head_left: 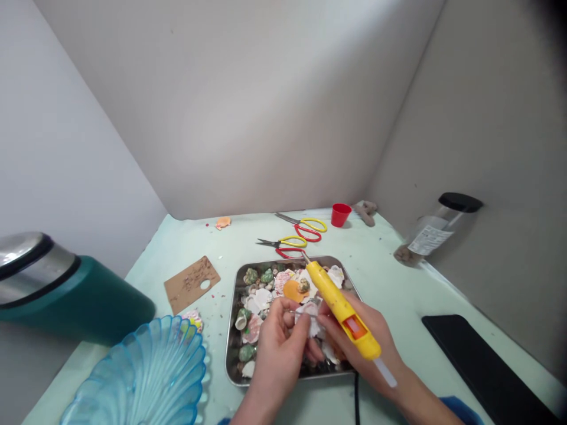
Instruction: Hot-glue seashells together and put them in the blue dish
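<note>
My left hand (278, 345) is closed, its thumb and fingers pinching a small white shell-like piece (312, 311) above the tray. Lying across my right hand (381, 330) is a yellow glue gun (330, 287), its metal nozzle pointing up and away and a pale glue stick coming out of the back. The right fingertips also meet near the white piece; part of that grip is hidden. Beneath both hands, a metal tray (231, 348) holds many shells, among them green snail shells (247, 353) and a flat orange shell (294, 290).
Two pairs of scissors (292, 241) lie behind the tray, near a red cup (341, 215). To the left are a brown board (191, 284), a blue shell-shaped dish (146, 372) and a green bottle (97, 301). A clear jar (427, 233) and black slab (478, 360) are right. A black cord (357, 398) hangs in front.
</note>
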`<state>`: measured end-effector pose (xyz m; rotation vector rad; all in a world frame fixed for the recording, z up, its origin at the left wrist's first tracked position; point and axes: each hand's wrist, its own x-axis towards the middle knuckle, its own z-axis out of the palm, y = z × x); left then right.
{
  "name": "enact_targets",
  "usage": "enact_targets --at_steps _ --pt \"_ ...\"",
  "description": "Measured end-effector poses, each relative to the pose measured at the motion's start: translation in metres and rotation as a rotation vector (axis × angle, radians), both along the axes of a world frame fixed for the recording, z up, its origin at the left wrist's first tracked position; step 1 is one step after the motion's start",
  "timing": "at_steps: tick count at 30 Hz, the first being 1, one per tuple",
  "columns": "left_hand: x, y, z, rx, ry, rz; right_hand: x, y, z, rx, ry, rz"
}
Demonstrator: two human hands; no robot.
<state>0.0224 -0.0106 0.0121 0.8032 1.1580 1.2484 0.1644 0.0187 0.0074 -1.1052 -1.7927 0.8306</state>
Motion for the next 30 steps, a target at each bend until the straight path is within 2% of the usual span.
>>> enact_targets --at_steps 6,13,19,24,30 --pt "-0.003 0.000 0.002 0.021 0.010 0.019 0.002 0.000 -0.008 -0.090 0.036 -0.067" --pt "-0.004 -0.001 0.003 0.033 0.033 0.017 0.003 0.002 -0.007 -0.134 0.090 -0.023" --pt "-0.005 0.001 -0.008 0.063 0.003 0.009 0.003 0.002 -0.008 -0.124 0.064 -0.029" --pt "-0.006 0.002 -0.015 0.062 -0.014 0.054 0.003 0.003 -0.010 -0.148 0.094 -0.035" --pt "-0.005 0.000 -0.004 0.054 -0.011 0.019 0.004 0.001 -0.009 -0.187 0.127 -0.006"
